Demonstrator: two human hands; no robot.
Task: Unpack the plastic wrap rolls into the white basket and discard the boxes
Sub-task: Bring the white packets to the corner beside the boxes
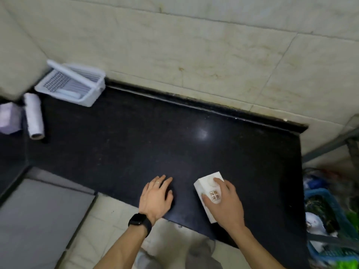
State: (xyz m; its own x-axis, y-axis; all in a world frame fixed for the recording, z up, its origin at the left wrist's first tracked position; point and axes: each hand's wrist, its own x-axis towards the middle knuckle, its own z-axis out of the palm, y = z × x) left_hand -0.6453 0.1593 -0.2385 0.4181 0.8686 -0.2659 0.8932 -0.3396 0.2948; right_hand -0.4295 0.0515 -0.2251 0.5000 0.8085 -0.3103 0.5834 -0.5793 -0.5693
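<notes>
My right hand (225,202) grips a white box (208,186) with a small printed label, held over the near edge of the black counter (136,136). My left hand (156,197), a ring on one finger and a black watch on the wrist, rests flat on the counter to the left of the box. Far left on the counter lies a bare plastic wrap roll (34,116). Behind it the white basket (74,84) stands tilted against the wall corner, with at least one roll inside.
A pale purple box or pack (8,118) lies at the far left edge beside the roll. A blue basket (330,216) full of mixed things stands on the floor to the right of the counter. A grey surface (38,216) sits lower left.
</notes>
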